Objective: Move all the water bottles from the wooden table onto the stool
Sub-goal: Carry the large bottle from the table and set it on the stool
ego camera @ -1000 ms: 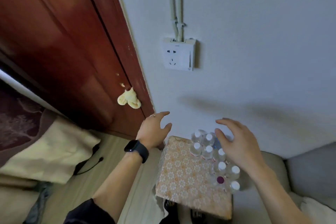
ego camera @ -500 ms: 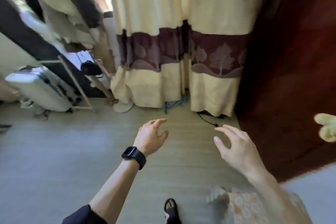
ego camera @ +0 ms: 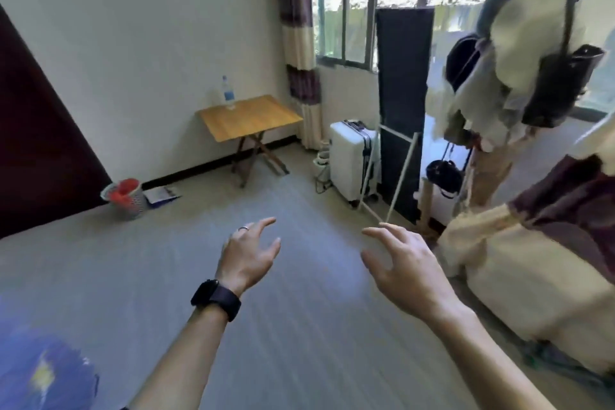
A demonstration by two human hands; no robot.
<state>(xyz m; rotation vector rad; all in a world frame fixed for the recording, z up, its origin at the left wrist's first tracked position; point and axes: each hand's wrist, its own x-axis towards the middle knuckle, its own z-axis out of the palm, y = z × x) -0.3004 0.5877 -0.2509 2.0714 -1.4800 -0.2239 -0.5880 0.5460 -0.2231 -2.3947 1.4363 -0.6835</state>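
1. Your left hand (ego camera: 248,256) hovers over the grey floor (ego camera: 299,326), fingers spread wide and loosely bent, holding nothing. A black watch (ego camera: 216,298) sits on its wrist and a ring (ego camera: 243,228) on one finger.
2. Your right hand (ego camera: 404,265) hovers beside it without touching it, fingers wide and gently curved, also holding nothing.
3. One water bottle (ego camera: 227,93) with a blue label stands upright at the back corner of the wooden surface (ego camera: 256,120), close to the white wall and well apart from both hands.
4. A white suitcase (ego camera: 352,160) stands to the right of the surface, below the window (ego camera: 346,3).
5. A basket (ego camera: 124,198) with red contents sits on the floor to the surface's left, by the wall.
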